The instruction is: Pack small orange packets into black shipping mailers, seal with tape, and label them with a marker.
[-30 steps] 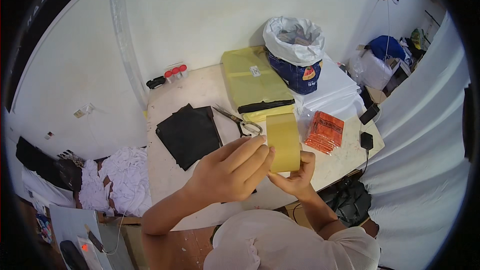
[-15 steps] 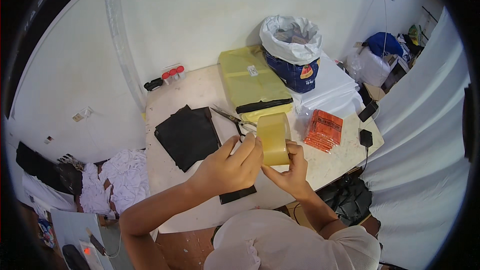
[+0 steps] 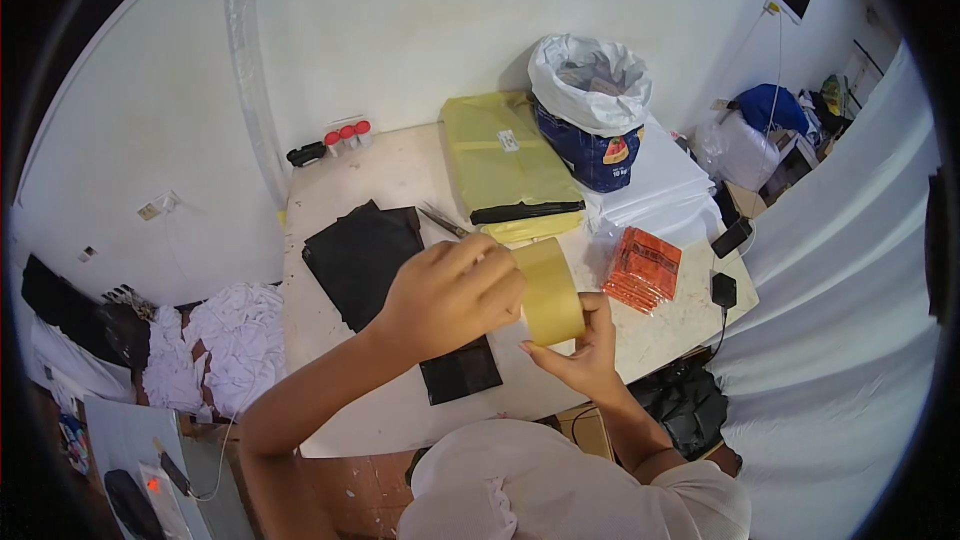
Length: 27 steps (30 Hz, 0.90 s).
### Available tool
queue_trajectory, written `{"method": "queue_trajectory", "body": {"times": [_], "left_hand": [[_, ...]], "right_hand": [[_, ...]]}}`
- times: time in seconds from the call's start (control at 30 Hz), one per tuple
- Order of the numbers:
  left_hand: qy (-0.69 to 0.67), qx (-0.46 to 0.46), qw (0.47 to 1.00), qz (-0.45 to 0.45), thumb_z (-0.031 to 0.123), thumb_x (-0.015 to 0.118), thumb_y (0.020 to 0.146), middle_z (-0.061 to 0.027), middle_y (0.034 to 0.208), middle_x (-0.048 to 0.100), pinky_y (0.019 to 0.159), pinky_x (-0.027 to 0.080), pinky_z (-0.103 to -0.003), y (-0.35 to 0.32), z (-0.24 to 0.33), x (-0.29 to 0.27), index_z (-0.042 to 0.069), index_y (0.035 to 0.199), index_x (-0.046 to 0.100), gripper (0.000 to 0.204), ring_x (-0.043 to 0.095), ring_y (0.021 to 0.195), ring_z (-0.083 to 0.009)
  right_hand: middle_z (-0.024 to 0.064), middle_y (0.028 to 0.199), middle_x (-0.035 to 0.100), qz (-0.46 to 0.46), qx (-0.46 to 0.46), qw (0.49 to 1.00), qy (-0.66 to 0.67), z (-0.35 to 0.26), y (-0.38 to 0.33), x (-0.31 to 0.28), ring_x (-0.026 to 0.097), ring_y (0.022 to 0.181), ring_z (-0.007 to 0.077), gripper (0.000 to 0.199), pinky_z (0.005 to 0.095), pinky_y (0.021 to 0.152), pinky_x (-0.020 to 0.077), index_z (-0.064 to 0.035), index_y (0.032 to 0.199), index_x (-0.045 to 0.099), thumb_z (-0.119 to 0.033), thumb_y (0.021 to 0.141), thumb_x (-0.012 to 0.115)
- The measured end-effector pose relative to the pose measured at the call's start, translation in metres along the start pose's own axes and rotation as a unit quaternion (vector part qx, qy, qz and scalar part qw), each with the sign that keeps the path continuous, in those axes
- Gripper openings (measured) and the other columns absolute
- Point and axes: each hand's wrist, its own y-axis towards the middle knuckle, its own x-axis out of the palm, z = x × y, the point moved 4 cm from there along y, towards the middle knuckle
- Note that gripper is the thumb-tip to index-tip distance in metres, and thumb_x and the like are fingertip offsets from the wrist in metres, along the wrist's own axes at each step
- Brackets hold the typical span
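My right hand grips a wide roll of yellowish packing tape at its right and lower side, thumb below and fingers behind. The roll is held up over the table. My left hand is closed, with curled fingers against the roll's left edge; its fingertips and anything pinched in them are hidden. Behind that hand lie scissors, of which only the blades show. Folded black sheets rest to its left on the table. A smaller black piece lies below it, near the front edge.
On the pale table sit a yellow package, a blue-and-white bag, white sheets and plastic-wrapped orange packs. Red-capped containers stand by the wall. A black adapter is at the right edge, near a white curtain.
My left hand has risen and turned at the roll's edge, now covering the scissors' handles. The tape roll has tilted in my right hand. The whole view has shifted slightly.
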Motion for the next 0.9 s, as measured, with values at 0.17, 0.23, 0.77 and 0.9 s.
{"method": "queue_trajectory", "body": {"times": [0.17,0.23,0.77,0.9], "left_hand": [[-0.401,-0.236,0.884,-0.035,0.007,0.073,0.063,-0.0081,0.093,0.063,0.08,0.047,-0.033,-0.003,-0.025,-0.006,0.004,0.089,0.065,0.028,0.058,0.093,-0.0243],[-0.414,-0.229,0.88,-0.042,0.007,0.075,0.062,-0.0088,0.096,0.063,0.084,0.046,-0.033,-0.011,-0.019,-0.002,0.005,0.093,0.065,0.032,0.057,0.098,-0.0253],[-0.24,-0.122,0.961,0.059,0.0,0.065,0.073,-0.0103,0.084,0.062,0.063,0.055,-0.024,-0.037,-0.001,-0.012,0.0,0.078,0.06,0.007,0.065,0.076,-0.0198],[-0.365,-0.361,0.854,0.084,-0.002,0.059,0.079,-0.0094,0.083,0.058,0.057,0.051,-0.022,-0.05,-0.02,-0.011,0.0,0.084,0.056,0.005,0.065,0.072,-0.0167]], "right_hand": [[0.0086,0.092,0.054,0.01,0.032,0.991,0.127,0.004,-0.005,0.001,0.055,0.084,0.0102,0.052,0.0242,0.072,0.0461,-0.0008,0.1,0.037,-0.002,0.067,0.077],[0.0088,0.092,0.053,-0.002,0.007,0.994,0.108,0.0,-0.002,0.003,0.055,0.083,0.01,0.052,0.0239,0.072,0.0461,-0.0009,0.1,0.037,-0.002,0.067,0.077],[0.0099,0.094,0.053,-0.112,0.005,0.987,0.115,-0.003,-0.009,0.023,0.055,0.081,0.014,0.059,0.0269,0.075,0.0425,-0.0052,0.098,0.033,-0.002,0.061,0.08],[0.0089,0.092,0.06,-0.204,-0.151,0.967,-0.01,0.002,-0.009,0.046,0.056,0.08,0.0168,0.057,0.0286,0.074,0.042,-0.0001,0.105,0.048,-0.017,0.063,0.082]]}}
